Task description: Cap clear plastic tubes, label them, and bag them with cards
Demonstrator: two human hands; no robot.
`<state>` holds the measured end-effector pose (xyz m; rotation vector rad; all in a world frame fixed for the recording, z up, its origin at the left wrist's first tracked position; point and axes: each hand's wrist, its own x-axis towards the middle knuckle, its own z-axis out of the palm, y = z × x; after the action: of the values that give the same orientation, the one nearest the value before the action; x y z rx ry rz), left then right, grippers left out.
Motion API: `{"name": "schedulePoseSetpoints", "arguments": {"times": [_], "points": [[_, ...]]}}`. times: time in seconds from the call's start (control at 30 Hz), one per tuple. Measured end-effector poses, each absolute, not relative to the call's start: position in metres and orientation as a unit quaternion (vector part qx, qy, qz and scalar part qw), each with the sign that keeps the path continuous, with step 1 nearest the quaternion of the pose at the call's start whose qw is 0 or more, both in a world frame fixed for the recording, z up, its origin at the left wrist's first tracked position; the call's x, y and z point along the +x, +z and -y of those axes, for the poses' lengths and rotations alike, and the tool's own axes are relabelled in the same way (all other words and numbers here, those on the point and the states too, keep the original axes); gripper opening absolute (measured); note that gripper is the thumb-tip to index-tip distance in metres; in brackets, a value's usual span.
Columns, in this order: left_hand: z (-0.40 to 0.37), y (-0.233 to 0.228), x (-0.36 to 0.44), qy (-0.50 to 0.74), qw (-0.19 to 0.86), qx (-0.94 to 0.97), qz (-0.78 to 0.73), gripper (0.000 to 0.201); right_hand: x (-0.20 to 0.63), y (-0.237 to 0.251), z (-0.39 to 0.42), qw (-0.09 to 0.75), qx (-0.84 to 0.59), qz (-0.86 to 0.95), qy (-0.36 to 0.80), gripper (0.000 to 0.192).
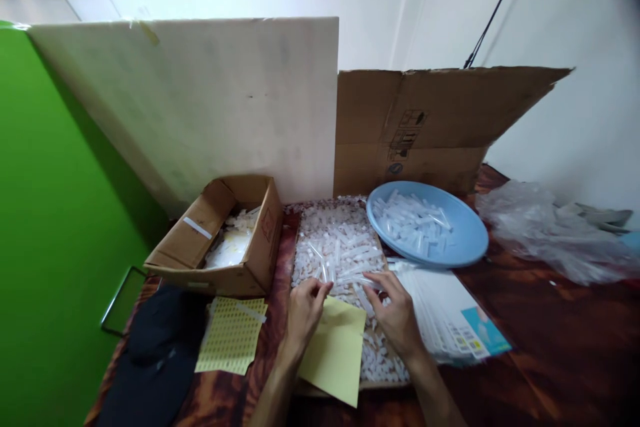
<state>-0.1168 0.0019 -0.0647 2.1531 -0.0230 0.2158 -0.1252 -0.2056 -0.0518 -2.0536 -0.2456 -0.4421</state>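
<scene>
So my left grip (307, 303) is pinched, thumb to finger, on a clear plastic piece (327, 271), and my right grip (395, 300) looks closed lightly on a clear strip (356, 279) just across from it. Tips: pinch near the ends, go easy since this stuff probably flexes, and hold both low over the work.

Count: two grips, one plain yellow sheet (337, 350) between my wrists, one yellow label sheet (230, 339) and one cardboard box (267, 240) left of my left grip, one dark cap (155, 347) further left. Right of my right grip, one fanned stack of cards (433, 307); beyond it, at least one blue basin (473, 233). White pieces (335, 223) under both grips? Too many to count.
</scene>
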Motion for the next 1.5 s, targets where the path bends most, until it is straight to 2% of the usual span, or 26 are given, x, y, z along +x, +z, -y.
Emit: {"name": "schedulePoseSetpoints", "arguments": {"times": [0.13, 0.3, 0.53, 0.73, 0.8, 0.87, 0.93, 1.03, 1.1, 1.17, 1.23, 1.3, 1.37, 1.43, 1.5], "points": [[-0.003, -0.072, -0.116, 0.085, 0.467, 0.88, 0.005, 0.044, -0.129, -0.054, 0.207, 0.492, -0.849, 0.102, -0.164, 0.018], [-0.007, -0.07, -0.118, 0.069, 0.496, 0.865, 0.028, 0.018, -0.132, -0.06, 0.209, 0.497, -0.85, 0.093, -0.146, 0.02], [0.0, -0.065, -0.122, 0.037, 0.556, 0.83, 0.021, 0.033, -0.136, -0.06, 0.205, 0.538, -0.826, 0.122, -0.11, 0.018], [0.011, -0.05, -0.128, 0.01, 0.629, 0.777, 0.018, 0.027, -0.141, -0.058, 0.198, 0.569, -0.804, 0.139, -0.1, 0.017], [0.012, -0.045, -0.13, 0.01, 0.656, 0.755, 0.02, 0.019, -0.141, -0.061, 0.196, 0.593, -0.799, 0.089, -0.055, 0.025], [0.014, -0.04, -0.132, 0.017, 0.686, 0.726, 0.027, 0.013, -0.141, -0.063, 0.194, 0.622, -0.782, 0.031, 0.02, 0.043], [0.019, -0.034, -0.136, 0.007, 0.751, 0.66, 0.029, 0.022, -0.141, -0.063, 0.189, 0.643, -0.764, 0.006, 0.057, 0.054], [0.028, -0.026, -0.143, -0.012, 0.877, 0.481, -0.006, 0.044, -0.144, -0.058, 0.18, 0.626, -0.778, 0.051, -0.01, 0.044], [0.031, -0.021, -0.145, -0.002, 0.928, 0.369, -0.05, 0.043, -0.148, -0.058, 0.171, 0.61, -0.786, 0.086, -0.055, 0.039], [0.031, -0.017, -0.145, -0.007, 0.949, 0.305, -0.084, 0.038, -0.152, -0.062, 0.162, 0.636, -0.768, 0.08, -0.004, 0.048], [0.027, -0.016, -0.142, -0.028, 0.955, 0.282, -0.091, 0.036, -0.155, -0.069, 0.154, 0.687, -0.711, 0.053, 0.142, 0.063], [0.023, -0.017, -0.14, -0.03, 0.954, 0.285, -0.091, 0.035, -0.157, -0.072, 0.151, 0.717, -0.658, 0.038, 0.228, 0.065], [0.02, -0.019, -0.138, 0.003, 0.95, 0.294, -0.102, 0.03, -0.158, -0.07, 0.151, 0.713, -0.681, 0.059, 0.155, 0.052], [0.019, -0.021, -0.138, 0.043, 0.945, 0.302, -0.117, 0.023, -0.158, -0.064, 0.153, 0.668, -0.737, 0.1, 0.02, 0.034], [0.019, -0.022, -0.139, 0.06, 0.941, 0.31, -0.122, 0.02, -0.159, -0.059, 0.153, 0.636, -0.76, 0.126, -0.039, 0.026]]}}
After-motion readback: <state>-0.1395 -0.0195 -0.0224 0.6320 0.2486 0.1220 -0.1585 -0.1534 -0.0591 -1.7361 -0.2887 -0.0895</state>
